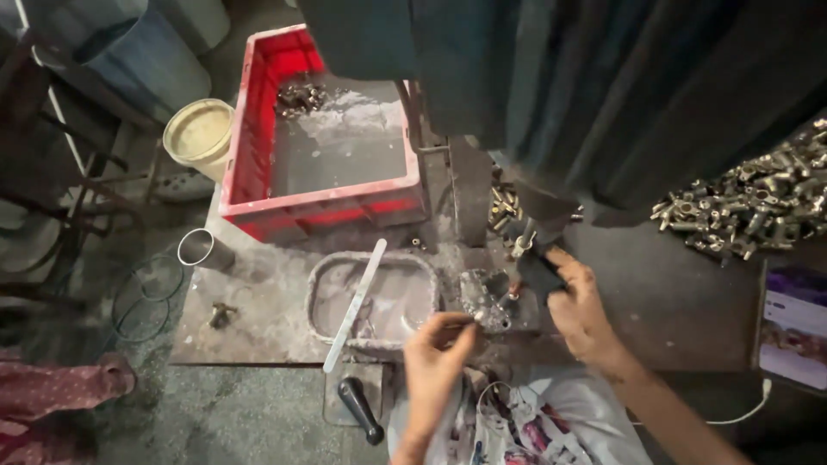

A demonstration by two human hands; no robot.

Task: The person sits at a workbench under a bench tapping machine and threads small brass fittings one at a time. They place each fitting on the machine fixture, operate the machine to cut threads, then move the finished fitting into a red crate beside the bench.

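At press fixture point(484, 297): small part pinched in left hand point(435, 353) fingers point(461, 323).

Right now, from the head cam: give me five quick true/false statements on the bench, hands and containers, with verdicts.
1. The red crate sits at the far side of the bench, beyond the oval tray. True.
2. A flat white stick lies across the oval tray. True.
3. The left hand rests inside the red crate. False: it is at the small metal fixture in front of the person, fingers pinched at it.
4. The pile of metal fittings lies to the left of the crate. False: it is at the far right.
5. The right hand is beside the dark machine part. True.
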